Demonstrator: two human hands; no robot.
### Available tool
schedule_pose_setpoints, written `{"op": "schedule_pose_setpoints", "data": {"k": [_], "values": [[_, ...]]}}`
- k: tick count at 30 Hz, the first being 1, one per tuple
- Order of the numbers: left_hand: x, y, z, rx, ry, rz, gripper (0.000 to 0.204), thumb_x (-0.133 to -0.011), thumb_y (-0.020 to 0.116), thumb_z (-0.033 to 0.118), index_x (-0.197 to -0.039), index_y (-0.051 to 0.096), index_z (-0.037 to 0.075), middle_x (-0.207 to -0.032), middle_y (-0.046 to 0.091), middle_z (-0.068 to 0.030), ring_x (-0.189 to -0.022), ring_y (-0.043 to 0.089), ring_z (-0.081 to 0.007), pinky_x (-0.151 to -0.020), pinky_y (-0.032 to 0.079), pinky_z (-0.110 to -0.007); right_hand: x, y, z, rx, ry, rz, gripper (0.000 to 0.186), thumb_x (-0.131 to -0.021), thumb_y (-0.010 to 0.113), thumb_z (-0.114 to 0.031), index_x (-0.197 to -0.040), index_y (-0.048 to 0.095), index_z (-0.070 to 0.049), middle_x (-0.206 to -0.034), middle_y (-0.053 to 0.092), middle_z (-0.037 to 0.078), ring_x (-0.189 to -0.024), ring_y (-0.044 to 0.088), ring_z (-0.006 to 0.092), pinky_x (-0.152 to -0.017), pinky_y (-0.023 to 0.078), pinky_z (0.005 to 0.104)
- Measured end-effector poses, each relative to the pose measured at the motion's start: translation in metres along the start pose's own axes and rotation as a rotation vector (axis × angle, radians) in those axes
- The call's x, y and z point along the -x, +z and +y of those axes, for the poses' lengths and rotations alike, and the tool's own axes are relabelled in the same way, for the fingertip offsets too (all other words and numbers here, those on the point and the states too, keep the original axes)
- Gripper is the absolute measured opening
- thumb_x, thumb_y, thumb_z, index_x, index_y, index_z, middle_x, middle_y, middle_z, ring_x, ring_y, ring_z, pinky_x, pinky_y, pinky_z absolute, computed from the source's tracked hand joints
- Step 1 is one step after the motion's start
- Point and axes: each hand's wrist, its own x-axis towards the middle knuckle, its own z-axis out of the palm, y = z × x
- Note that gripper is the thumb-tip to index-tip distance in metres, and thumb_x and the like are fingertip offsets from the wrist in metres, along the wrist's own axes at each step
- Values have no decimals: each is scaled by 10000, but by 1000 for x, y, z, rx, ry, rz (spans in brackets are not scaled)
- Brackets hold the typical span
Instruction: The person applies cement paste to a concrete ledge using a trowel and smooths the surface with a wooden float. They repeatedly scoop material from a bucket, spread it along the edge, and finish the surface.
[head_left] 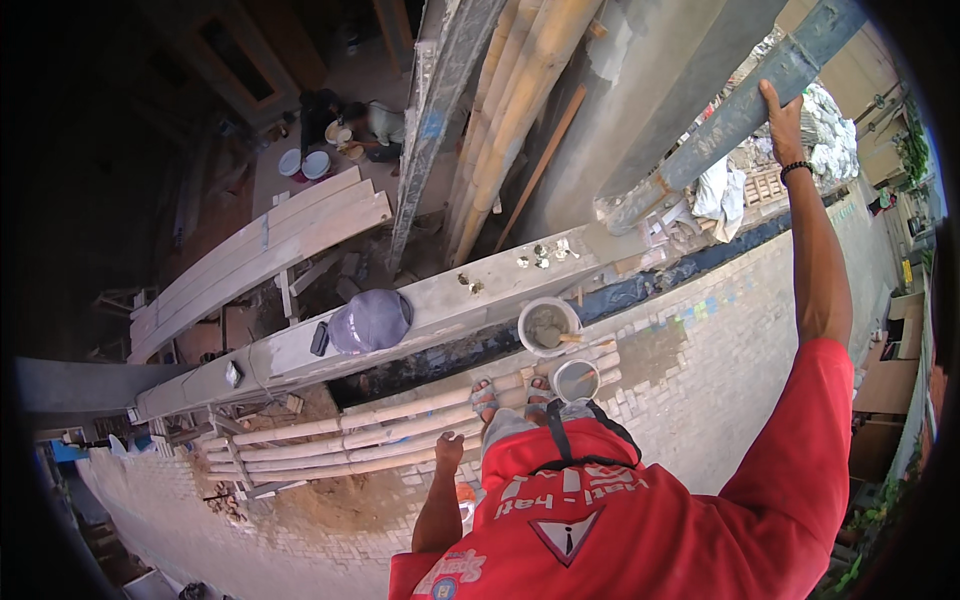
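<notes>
Right hand: closed around the edge of a grey pole, slanting down-left from it.
Left hand: fingers curled; cannot tell whether it holds anything.
Handling: grey pole looks stiff, probably heavy; best gripped by both edges, clear of its rough-looking lower end.
White bucket: beyond and right of the left hand, grey mortar inside.
Smaller bucket: nearer that hand, apparently grey liquid inside.
</notes>
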Motion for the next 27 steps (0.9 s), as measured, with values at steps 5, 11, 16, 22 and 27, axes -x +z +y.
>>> {"op": "schedule_pose_setpoints", "data": {"k": [5, 11, 16, 22, 27], "values": [[-14, 7, -31, 33, 19, 42, 520, -797, 699, 277, -1192, 589, -44, -882, 683, -163, -588, 635, -205, -545, 513, -335, -2, 5, -1, -15, 4, -38, 815, -798, 752, -441, -1316, 360, 51, -1221, 516, 173, -1090, 541, 236, -941, 450, 343], [-4, 4, -21, 95, -81, 16, 506, -801, 690, 291, -1178, 605, -36, -974, 671, -189, -767, 635, -269, -669, 510, -357, 8, 13, -9, -20, 4, 28, 705, -842, 717, -412, -1305, 419, 27, -1206, 555, 136, -1095, 549, 223, -967, 431, 333], [5, 5, -7, 142, -157, -11, 514, -787, 692, 336, -1165, 636, -8, -1109, 656, -253, -1091, 617, -371, -941, 472, -412, 3, 7, -6, -34, 9, -5, 780, -812, 742, -427, -1317, 373, 40, -1228, 523, 162, -1104, 540, 237, -956, 443, 347], [6, 9, -10, 165, -133, 2, 515, -792, 689, 335, -1164, 628, -16, -1037, 675, -250, -974, 663, -344, -866, 504, -399, 7, 16, -8, -45, -3, 52, 735, -837, 725, -410, -1312, 390, 38, -1221, 544, 155, -1101, 548, 239, -966, 439, 346], [23, 6, 3, 255, -160, -10, 528, -798, 685, 322, -1176, 606, -39, -932, 687, -214, -680, 669, -259, -679, 524, -371, 8, 12, -2, -46, -14, 51, 718, -835, 727, -413, -1288, 406, 43, -1186, 560, 155, -1067, 565, 236, -939, 459, 342]]}}
